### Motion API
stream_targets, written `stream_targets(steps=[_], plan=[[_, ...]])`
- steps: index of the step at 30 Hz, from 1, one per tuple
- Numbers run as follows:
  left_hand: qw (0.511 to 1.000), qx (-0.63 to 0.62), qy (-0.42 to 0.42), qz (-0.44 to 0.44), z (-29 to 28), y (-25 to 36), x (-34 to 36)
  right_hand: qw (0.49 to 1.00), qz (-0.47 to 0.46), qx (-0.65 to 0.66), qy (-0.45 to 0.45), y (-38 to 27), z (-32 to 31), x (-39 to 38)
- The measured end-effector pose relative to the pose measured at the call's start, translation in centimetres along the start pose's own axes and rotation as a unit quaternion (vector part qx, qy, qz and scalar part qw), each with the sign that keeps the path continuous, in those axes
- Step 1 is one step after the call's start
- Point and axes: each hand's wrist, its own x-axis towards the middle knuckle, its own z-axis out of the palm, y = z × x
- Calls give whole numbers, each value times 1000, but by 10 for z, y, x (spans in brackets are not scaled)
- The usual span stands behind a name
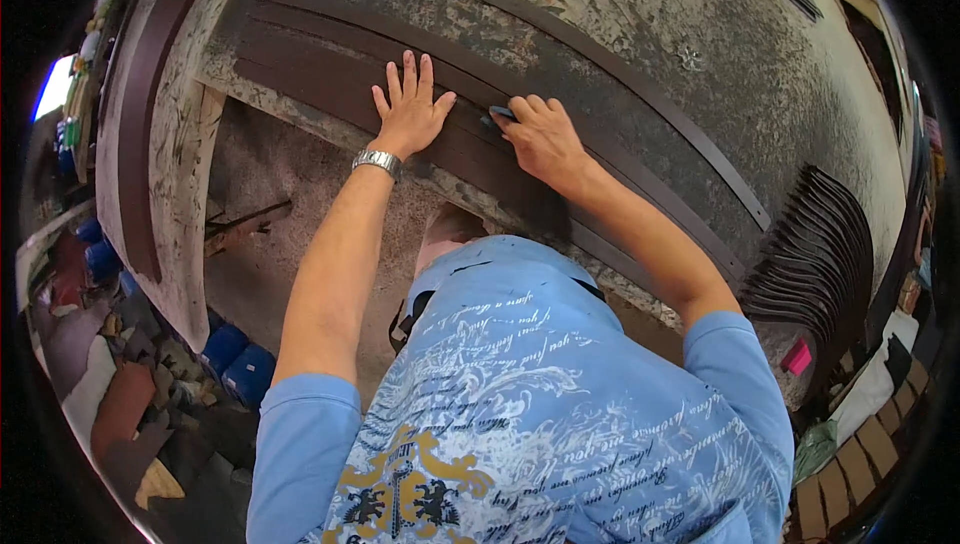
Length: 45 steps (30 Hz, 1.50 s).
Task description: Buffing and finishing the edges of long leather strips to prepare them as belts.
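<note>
My left hand [408,124] lies flat with fingers spread on a dark brown, leather-like sheet [310,79], a metal watch on its wrist. To its right, the fingers of my right hand [548,144] are curled round a small blue tool [502,113], which touches the sheet. Most of the tool is hidden, so its kind does not show. Long cuts or edges run along the sheet, splitting it into bands. Beyond it lies a separate long, dark strip [640,87], curving toward the right in this view.
The worktable [780,94] has a worn, scarred top. A stack of dark strips [815,254] hangs at its right end, near a pink block [796,356]. Another dark strip [138,124] lies at the left. Blue containers [248,374] and scraps [130,404] are on the floor.
</note>
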Motion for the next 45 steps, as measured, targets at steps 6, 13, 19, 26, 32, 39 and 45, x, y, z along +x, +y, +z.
stream_targets(steps=[6,13,19,26,32,39,45], plan=[[1000,4,-6,-14,0,3,0,999,5,-2,-53,17,-12,-36],[1000,11,2,-14,2,-2,0,1000,-9,-5,-22,7,-14,-20],[999,30,-11,-10,-2,5,3,999,-12,-21,-39,1,-1,7],[1000,0,-28,-8,-6,6,0,996,25,-25,-76,9,-21,-36],[999,5,-27,-17,-9,7,-1,999,5,-26,-31,-7,0,10],[1000,18,-16,-3,-4,7,4,999,13,-37,-29,7,-9,-8],[1000,5,-21,-4,0,-3,0,998,7,-50,-28,-2,-8,-4]])
